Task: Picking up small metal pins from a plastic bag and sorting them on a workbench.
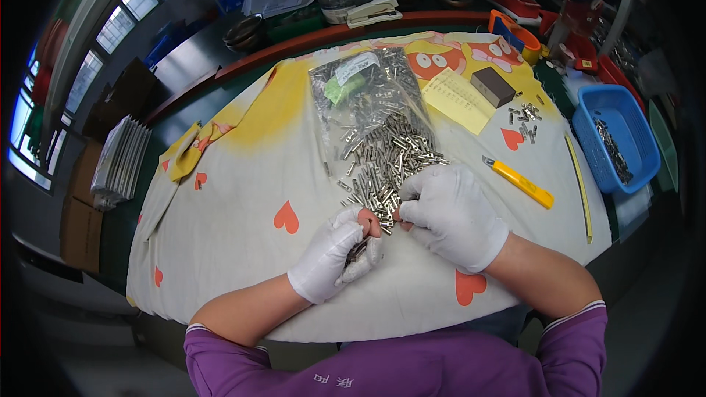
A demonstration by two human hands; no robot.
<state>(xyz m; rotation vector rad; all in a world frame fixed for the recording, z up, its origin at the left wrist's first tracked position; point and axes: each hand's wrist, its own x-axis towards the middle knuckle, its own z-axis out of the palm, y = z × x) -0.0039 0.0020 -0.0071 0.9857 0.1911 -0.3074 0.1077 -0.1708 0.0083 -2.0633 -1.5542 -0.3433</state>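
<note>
**Gloved hands at the near edge of a heap of small metal pieces**

A person in purple sleeves sits at a table (243,176) covered with a pale cloth printed with red hearts and yellow patches. Both hands wear white gloves whose fingertips are cut away. The left hand (334,254) is curled shut, its grip closed around a few of the small metal pieces, which show dark between the fingers. The right hand (452,213) lies just beside it, palm down, thumb and forefinger pinched together on a metal piece at the near edge of the heap of metal pieces (386,154). The two hands nearly touch at the fingertips.

The heap spreads across the middle of the cloth, spilling from a clear plastic bag (360,84) that lies beyond it. To the right of the hands lies a yellow utility knife (518,181), and further right a long yellow ruler (579,184) near the table's edge. A blue plastic basket (621,114) with more metal parts in it stands at the far right. Beyond the heap lie a yellow sheet of paper (457,99) and a small dark block (493,87).
</note>
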